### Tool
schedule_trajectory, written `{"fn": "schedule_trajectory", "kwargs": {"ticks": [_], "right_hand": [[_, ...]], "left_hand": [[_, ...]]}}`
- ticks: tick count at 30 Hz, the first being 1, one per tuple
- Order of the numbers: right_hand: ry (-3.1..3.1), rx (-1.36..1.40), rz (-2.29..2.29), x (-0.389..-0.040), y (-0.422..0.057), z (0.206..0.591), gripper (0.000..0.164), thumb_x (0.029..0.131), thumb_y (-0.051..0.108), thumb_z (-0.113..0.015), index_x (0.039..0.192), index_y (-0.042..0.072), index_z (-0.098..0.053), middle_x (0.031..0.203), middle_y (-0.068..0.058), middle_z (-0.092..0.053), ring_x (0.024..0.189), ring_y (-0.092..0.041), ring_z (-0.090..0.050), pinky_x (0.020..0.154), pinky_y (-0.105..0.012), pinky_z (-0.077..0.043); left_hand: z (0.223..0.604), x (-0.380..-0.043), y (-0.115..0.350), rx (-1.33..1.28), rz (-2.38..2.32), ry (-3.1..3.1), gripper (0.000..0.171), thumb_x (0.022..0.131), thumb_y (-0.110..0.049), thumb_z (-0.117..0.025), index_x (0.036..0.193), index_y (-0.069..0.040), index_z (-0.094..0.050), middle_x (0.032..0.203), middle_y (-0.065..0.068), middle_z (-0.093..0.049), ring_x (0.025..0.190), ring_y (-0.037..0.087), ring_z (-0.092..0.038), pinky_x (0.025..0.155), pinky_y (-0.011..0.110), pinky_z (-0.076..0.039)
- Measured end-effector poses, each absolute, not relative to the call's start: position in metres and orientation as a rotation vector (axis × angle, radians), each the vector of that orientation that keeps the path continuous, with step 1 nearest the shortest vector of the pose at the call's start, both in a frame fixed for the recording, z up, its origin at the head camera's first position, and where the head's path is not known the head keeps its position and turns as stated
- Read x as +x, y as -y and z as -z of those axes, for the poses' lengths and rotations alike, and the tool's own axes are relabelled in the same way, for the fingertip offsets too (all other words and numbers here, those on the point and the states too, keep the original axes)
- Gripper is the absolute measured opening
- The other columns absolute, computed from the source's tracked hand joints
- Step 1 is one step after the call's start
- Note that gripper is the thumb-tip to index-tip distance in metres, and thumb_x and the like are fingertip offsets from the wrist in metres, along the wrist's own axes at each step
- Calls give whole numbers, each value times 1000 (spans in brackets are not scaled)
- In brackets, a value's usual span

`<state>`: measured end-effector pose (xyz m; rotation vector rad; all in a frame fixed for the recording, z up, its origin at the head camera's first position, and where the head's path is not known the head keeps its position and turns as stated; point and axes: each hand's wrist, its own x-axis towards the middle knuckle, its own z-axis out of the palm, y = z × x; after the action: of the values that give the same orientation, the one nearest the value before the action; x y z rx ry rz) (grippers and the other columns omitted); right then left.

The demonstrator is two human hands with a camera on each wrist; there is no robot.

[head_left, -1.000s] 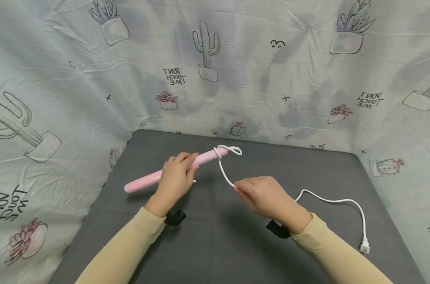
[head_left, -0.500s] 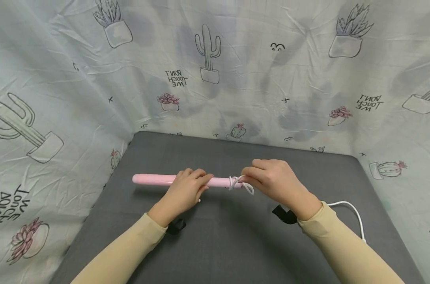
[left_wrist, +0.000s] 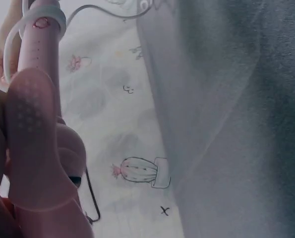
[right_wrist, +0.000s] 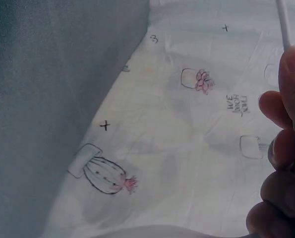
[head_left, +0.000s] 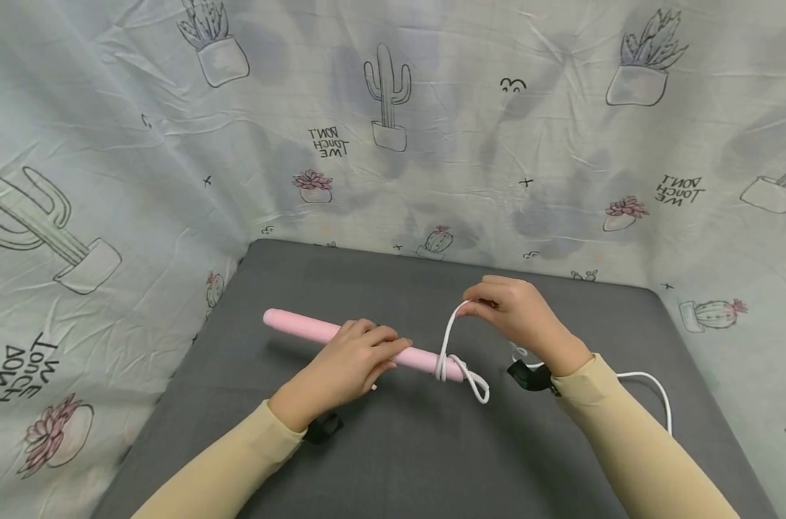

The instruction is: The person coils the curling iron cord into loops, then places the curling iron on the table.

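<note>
My left hand [head_left: 341, 371] grips a pink curling iron [head_left: 302, 326] around its middle. The iron tilts, its rounded tip up at the left and its handle end lower at the right. A white power cord [head_left: 446, 335] is wound round the handle end, and a loop of it hangs off that end. Above it, my right hand [head_left: 519, 311] pinches the cord between thumb and fingers, drawn up in an arc. In the left wrist view, the iron's dotted lever [left_wrist: 33, 139] and a ringed button [left_wrist: 41, 23] show. The right wrist view has the pinched cord [right_wrist: 283, 25] at its upper right.
The rest of the cord [head_left: 659, 393] trails over the grey table [head_left: 393, 461] at the right, passing behind the right sleeve [head_left: 633, 425]. A cactus-print cloth [head_left: 464, 130] stands round the table's back and sides. Black straps are on both wrists.
The iron has swung from tip-low to tip-high, its handle end dropping toward me. My right hand has carried the cord round the handle and risen, pulling it upward.
</note>
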<state>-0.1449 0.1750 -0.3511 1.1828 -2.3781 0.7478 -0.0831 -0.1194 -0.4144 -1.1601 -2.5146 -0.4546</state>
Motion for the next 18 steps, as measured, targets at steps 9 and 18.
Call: {"fn": "schedule_trajectory", "kwargs": {"ticks": [9,18], "right_hand": [[2662,1090,-1079,-157,-175,372,5,84,31,-74,86,27,-72,78,16,-62,63,-6,-52,57,-27,-45],[2598,962,-1097,-155,-185,363,5,82,23,-76,78,24,-73,71,13,-60,56,-8,-43,53,-25,-37]], "left_hand": [[408,-83,119,-1264,586,2406,38,93,-22,-67,130,-24,-61,117,-8,-59,101,18,-50,86,37,-41],[407,-83,121,-1219,743,2407,40,93,-22,-67,132,-19,-61,119,-5,-58,101,16,-50,91,36,-38]]}}
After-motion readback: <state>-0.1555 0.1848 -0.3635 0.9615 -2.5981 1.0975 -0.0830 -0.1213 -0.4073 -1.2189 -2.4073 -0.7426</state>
